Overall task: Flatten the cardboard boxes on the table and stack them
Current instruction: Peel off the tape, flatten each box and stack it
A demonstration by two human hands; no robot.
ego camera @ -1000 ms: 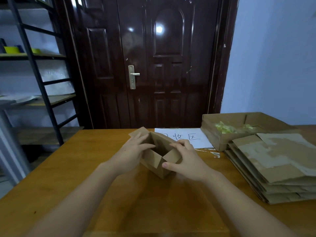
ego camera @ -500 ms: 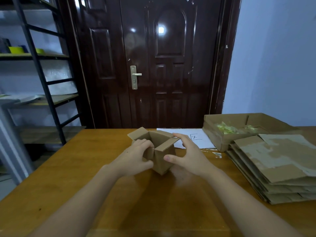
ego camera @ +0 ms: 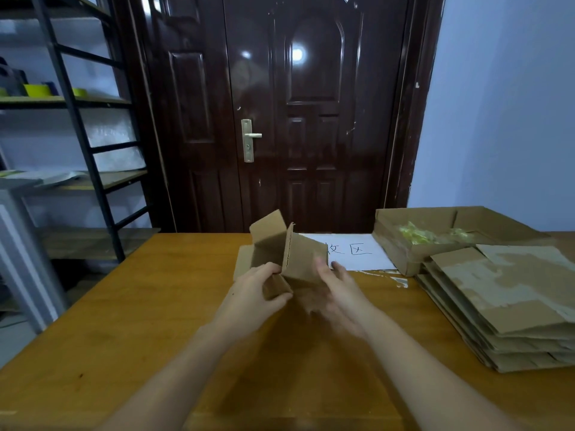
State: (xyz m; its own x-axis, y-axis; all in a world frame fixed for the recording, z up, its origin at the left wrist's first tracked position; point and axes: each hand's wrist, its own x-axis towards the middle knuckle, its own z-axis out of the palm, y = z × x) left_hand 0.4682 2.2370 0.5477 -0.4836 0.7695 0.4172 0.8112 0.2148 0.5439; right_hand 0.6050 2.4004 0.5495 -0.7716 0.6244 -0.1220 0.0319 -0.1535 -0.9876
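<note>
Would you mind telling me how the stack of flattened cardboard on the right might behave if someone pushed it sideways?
The stack of flattened cardboard would probably shear rather than move as one, since its sheets already lie fanned and misaligned. Each sheet looks stiff but light, so it should slide easily on the smooth table.

A small brown box [ego camera: 289, 253] stands half collapsed, flaps open upward, just above the left grip. A stack [ego camera: 504, 303] of flattened boxes lies well right of it.

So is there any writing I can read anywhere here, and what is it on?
"收区": the white paper sheet on the table, handwritten; only the right part of the first character shows, so that one is a guess. The small cardboard box hides anything before it.
No other readable text.
</note>
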